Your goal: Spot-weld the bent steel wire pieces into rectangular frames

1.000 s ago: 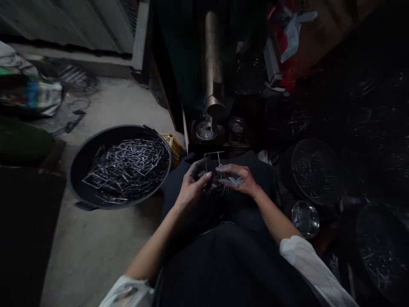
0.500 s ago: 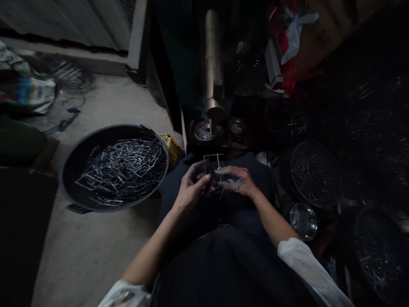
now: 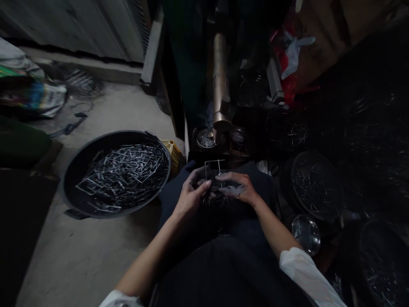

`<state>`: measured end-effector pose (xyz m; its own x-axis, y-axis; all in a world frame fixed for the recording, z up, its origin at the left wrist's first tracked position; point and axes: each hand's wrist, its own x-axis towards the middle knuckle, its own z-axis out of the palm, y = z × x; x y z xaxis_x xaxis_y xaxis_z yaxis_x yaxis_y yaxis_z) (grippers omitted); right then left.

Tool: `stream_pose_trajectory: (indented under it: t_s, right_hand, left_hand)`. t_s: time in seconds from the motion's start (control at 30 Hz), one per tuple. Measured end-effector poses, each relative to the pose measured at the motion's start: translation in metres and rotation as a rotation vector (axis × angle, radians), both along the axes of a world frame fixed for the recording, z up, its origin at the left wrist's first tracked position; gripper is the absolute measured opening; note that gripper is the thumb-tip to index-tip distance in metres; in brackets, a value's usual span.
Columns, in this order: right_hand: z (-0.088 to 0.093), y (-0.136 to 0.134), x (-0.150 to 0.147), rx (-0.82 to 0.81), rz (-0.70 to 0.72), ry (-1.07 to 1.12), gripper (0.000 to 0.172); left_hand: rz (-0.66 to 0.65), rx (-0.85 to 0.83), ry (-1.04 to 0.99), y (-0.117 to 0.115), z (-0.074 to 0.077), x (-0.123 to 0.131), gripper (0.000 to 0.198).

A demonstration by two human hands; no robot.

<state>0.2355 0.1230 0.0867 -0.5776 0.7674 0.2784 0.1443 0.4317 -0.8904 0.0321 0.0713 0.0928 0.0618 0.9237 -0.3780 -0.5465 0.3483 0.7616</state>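
Observation:
Over my lap, my left hand (image 3: 193, 192) is closed on a bent wire piece (image 3: 206, 169) whose squared end sticks up above the fingers. My right hand (image 3: 239, 186) pinches at the upright leg of that wire. Several thin straight metal pins (image 3: 234, 190) also lie between its fingers. More small metal pieces (image 3: 223, 198) show dimly below and between the hands; I cannot make out whether they are held or lie on the lap. Dark smudges cover the fingertips.
At left stands a black basin (image 3: 68, 187) heaped with bent wires, beside a yellow crate (image 3: 172, 151). Ahead, a metal press shaft (image 3: 221, 85) points down near a dish of small parts (image 3: 205, 139). At right are a dark tub (image 3: 295, 170) holding wires and a shiny metal bowl (image 3: 306, 234).
The camera view has shifted, so the surroundings appear slightly lower and mostly further right. Both hands keep nearly the same hold on the wire piece.

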Motion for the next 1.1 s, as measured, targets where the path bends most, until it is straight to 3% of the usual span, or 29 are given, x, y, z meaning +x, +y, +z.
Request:
stream_pose_trajectory:
  t_s: [0.47, 1.1]
  right_hand:
    - [0.008, 0.027, -0.006, 0.036, 0.018, 0.002, 0.035]
    - [0.016, 0.049, -0.01, 0.083, 0.032, -0.002, 0.036]
  left_hand:
    - [0.02, 0.063, -0.015, 0.021, 0.015, -0.005, 0.064]
    - [0.0, 0.151, -0.041, 0.042, 0.008, -0.009, 0.064]
